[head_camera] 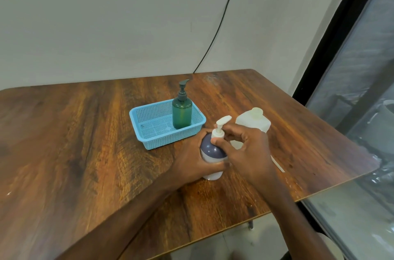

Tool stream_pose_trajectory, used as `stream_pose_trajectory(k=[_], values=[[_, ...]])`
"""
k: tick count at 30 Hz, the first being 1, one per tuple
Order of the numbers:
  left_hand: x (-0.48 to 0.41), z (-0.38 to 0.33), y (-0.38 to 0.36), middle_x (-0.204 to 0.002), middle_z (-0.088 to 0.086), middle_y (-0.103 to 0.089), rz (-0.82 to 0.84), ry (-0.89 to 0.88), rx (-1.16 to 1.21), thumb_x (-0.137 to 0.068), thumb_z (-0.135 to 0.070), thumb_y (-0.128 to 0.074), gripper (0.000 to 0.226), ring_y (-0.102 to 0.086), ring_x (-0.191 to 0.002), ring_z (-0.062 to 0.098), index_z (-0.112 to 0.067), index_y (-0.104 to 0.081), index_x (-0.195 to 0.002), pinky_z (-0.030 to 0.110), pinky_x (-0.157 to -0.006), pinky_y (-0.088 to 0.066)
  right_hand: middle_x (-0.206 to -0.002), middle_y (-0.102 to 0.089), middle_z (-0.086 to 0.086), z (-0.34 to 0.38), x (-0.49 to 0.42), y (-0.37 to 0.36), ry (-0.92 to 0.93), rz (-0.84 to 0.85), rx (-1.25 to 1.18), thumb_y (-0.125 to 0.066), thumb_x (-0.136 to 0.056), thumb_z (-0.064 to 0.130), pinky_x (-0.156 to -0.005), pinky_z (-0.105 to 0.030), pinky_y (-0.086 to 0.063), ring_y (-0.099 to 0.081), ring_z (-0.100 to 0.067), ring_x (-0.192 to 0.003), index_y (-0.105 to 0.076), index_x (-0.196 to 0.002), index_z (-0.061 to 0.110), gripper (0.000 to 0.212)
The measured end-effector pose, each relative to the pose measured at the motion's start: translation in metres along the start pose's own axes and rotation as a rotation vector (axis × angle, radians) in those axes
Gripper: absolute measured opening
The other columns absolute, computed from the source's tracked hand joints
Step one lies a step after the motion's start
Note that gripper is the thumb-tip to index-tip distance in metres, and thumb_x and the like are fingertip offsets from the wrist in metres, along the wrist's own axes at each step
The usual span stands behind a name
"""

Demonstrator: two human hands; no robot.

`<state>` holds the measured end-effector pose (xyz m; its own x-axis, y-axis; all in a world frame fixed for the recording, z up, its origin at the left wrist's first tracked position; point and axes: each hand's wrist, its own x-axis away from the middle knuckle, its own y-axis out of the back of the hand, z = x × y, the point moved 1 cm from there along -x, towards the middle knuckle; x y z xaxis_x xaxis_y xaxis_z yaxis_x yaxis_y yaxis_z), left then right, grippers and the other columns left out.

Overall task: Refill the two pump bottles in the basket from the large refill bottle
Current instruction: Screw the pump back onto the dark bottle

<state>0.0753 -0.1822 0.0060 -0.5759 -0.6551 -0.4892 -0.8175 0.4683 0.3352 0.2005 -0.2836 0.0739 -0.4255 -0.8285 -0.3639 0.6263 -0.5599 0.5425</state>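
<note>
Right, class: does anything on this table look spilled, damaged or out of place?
No spill or damage shows. One oddity: a thin white stick lies loose on the wooden table beside the right hand, attached to nothing.

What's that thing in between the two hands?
The purple-and-white pump bottle: the left hand holds its body and the right hand pinches its pump collar, as the head view shows.
</note>
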Motion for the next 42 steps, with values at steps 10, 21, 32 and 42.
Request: stream_pose_trajectory(k=[10, 21, 32, 42], values=[[-0.001, 0.002, 0.002, -0.120, -0.036, -0.068, 0.020, 0.007, -0.021, -0.069, -0.050, -0.094, 0.068, -0.068, -0.113, -0.007, -0.061, -0.055, -0.123, 0.004, -0.089, -0.049, -0.096, -0.055, 0.034, -0.001, 0.011, -0.015, -0.144, -0.128, -0.007, -0.084, -0.068, 0.059, -0.065, -0.005, -0.042, -0.060, 0.007, -0.086, -0.056, -0.108, 0.041, 0.052], [0.000, 0.003, -0.001, -0.126, -0.022, -0.072, 0.002, 0.005, 0.027, -0.070, -0.049, -0.098, 0.074, -0.071, -0.118, 0.004, -0.030, -0.064, -0.133, 0.011, -0.094, -0.052, -0.121, -0.070, 0.015, 0.003, 0.002, 0.005, 0.044, 0.048, -0.220, -0.079, -0.086, 0.013, -0.091, -0.032, -0.061, -0.068, -0.002, -0.111, -0.063, -0.129, 0.026, 0.048], [-0.001, -0.003, 0.002, -0.129, -0.035, -0.067, 0.019, -0.009, 0.030, -0.074, -0.041, -0.095, 0.071, -0.066, -0.121, -0.006, -0.054, -0.056, -0.132, 0.004, -0.094, -0.048, -0.124, -0.060, 0.026, 0.002, -0.001, 0.002, 0.004, 0.131, -0.194, -0.085, -0.080, 0.032, -0.092, -0.014, -0.053, -0.057, 0.007, -0.116, -0.044, -0.142, 0.034, 0.074], [0.000, 0.003, 0.002, -0.120, -0.028, -0.072, 0.019, 0.037, 0.012, -0.069, -0.047, -0.096, 0.064, -0.071, -0.111, -0.002, -0.048, -0.061, -0.123, 0.008, -0.087, -0.052, -0.101, -0.067, 0.019, -0.005, -0.001, -0.008, -0.016, -0.034, -0.239, -0.091, -0.070, 0.038, -0.077, -0.017, -0.057, -0.065, -0.001, -0.098, -0.055, -0.128, 0.034, 0.068]])
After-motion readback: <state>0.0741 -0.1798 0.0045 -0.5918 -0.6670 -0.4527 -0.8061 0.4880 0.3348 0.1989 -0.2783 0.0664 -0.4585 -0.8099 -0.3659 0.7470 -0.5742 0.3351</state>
